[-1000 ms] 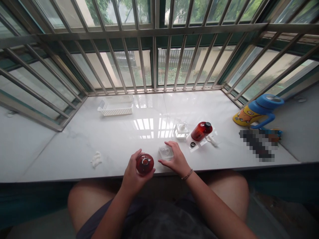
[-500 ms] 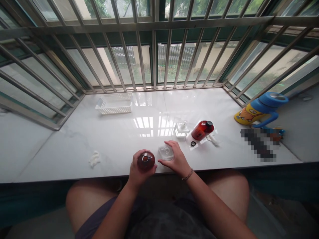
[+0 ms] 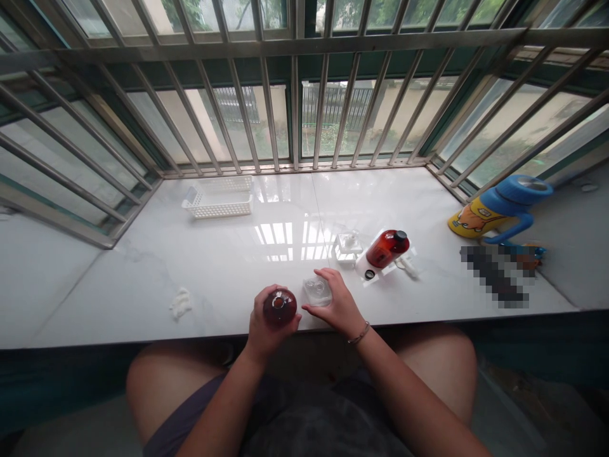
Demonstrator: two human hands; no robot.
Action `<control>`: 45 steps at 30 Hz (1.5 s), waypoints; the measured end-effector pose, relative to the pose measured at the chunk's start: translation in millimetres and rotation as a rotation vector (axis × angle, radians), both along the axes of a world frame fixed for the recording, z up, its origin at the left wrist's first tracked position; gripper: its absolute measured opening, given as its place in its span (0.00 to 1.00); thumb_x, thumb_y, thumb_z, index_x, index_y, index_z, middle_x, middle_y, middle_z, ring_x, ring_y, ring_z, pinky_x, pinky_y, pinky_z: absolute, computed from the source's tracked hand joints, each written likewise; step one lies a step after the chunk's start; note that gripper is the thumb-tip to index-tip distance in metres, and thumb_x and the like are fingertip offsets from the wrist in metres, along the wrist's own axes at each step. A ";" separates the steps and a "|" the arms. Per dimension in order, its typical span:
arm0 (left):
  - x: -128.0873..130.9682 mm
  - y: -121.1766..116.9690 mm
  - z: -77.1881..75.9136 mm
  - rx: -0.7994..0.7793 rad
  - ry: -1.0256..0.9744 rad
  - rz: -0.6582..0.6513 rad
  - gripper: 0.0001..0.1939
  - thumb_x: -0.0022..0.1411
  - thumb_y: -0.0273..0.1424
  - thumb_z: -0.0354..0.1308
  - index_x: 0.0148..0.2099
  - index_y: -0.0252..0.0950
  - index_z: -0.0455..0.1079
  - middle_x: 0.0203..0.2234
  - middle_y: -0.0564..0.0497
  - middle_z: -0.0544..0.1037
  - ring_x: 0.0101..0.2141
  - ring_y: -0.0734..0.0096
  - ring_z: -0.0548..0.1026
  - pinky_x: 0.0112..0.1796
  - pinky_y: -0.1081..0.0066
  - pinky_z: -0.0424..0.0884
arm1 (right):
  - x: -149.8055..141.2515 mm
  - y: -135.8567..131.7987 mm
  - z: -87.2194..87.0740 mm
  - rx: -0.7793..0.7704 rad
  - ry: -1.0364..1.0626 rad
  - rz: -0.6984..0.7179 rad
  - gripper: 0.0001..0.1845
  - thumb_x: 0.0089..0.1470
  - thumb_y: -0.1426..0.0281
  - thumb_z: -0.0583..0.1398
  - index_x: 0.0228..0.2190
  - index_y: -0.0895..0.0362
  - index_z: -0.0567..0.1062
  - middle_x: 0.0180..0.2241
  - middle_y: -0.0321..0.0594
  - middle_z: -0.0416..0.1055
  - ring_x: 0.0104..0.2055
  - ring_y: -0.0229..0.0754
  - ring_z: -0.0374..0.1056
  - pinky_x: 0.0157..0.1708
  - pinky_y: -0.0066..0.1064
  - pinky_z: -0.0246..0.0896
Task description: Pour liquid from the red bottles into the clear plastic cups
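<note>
My left hand (image 3: 261, 327) is wrapped round an open amber bottle (image 3: 279, 307) at the near edge of the white marble sill (image 3: 238, 266); I look down into its mouth. My right hand (image 3: 335, 304) curls round a small clear glass bottle (image 3: 317, 291) standing just right of it. Farther right lies a second amber bottle (image 3: 386, 247) with a black cap, on its side on a clear sheet. A small black ring (image 3: 369, 274) rests beside that bottle, and a clear square container (image 3: 347, 247) stands to its left.
A white slotted basket (image 3: 219, 198) sits at the back left. A white crumpled wad (image 3: 179, 303) lies at the near left. A blue and yellow cup (image 3: 499, 209) with a handle lies at the far right. Metal window bars (image 3: 295, 89) fence the sill.
My left hand has shifted the open amber bottle slightly to the right, closer to the clear bottle. My right hand has stayed on the clear bottle.
</note>
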State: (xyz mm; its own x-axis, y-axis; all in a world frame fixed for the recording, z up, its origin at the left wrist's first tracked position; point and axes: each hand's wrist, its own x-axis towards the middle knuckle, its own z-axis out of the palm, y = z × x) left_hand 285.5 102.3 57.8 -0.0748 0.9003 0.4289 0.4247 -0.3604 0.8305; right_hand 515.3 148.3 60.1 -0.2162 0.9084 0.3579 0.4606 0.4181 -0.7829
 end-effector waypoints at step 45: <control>-1.1 -0.4 -5.1 -0.026 -0.026 -0.012 0.42 0.57 0.39 0.75 0.67 0.44 0.58 0.56 0.42 0.78 0.55 0.51 0.81 0.58 0.48 0.78 | -0.4 0.1 1.2 0.011 -0.005 -0.001 0.45 0.51 0.55 0.76 0.65 0.48 0.67 0.60 0.50 0.68 0.65 0.59 0.66 0.68 0.57 0.65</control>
